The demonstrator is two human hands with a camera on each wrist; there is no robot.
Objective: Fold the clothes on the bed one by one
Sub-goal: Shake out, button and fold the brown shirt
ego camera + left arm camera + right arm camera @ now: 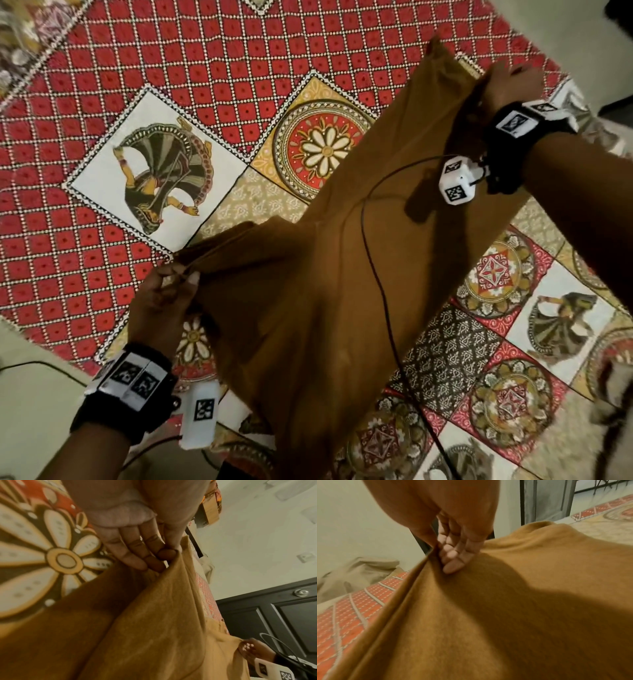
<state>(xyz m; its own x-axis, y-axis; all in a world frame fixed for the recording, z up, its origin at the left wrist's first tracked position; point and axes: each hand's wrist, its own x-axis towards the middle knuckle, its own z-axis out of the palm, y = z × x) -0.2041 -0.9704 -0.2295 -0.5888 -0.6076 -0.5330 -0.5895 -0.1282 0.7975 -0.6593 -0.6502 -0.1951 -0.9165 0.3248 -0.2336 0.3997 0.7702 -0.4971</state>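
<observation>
A mustard-brown garment (pixel 329 274) hangs stretched above the patterned bedspread (pixel 164 85), lifted between both hands. My left hand (pixel 171 287) pinches a bunched edge of it at the lower left; in the left wrist view the thumb and fingers (pixel 154 559) clamp the cloth (pixel 154 628). My right hand (pixel 507 89) grips the opposite edge at the upper right. In the right wrist view its fingers (pixel 453 559) curl into the gathered fabric (pixel 505 615). The garment's lower part drapes down toward me.
A beige cloth (pixel 356 572) lies crumpled at the bed's far edge by the wall. A black cable (pixel 376 274) loops from the right wrist across the garment. A dark door (pixel 283 622) stands beyond the bed.
</observation>
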